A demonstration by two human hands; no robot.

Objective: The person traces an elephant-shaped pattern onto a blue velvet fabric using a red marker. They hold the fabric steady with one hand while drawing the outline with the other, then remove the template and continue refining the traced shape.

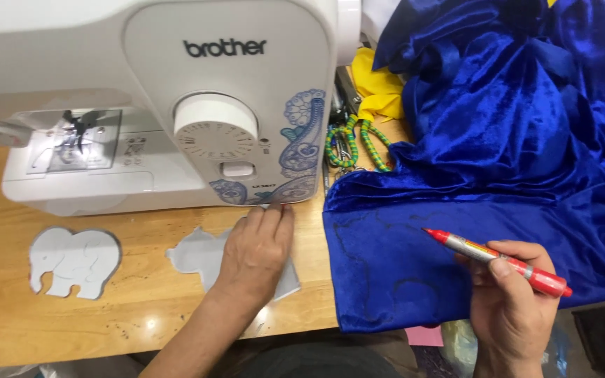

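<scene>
My left hand (255,253) lies flat on a grey paper cut-out (197,255) on the wooden table (141,308), fingertips near the base of the white sewing machine (155,98). My right hand (512,301) grips a red marker (498,260), its tip pointing left over blue velvet fabric (456,231) that carries faint dark drawn outlines. A second grey cut-out, shaped like an elephant (73,262), lies apart on the table at the left.
The blue velvet piles up high at the right behind the flat part. Yellow cloth (379,91) and green patterned cords (348,143) sit between the machine and the velvet. The table's front edge runs just below my arms.
</scene>
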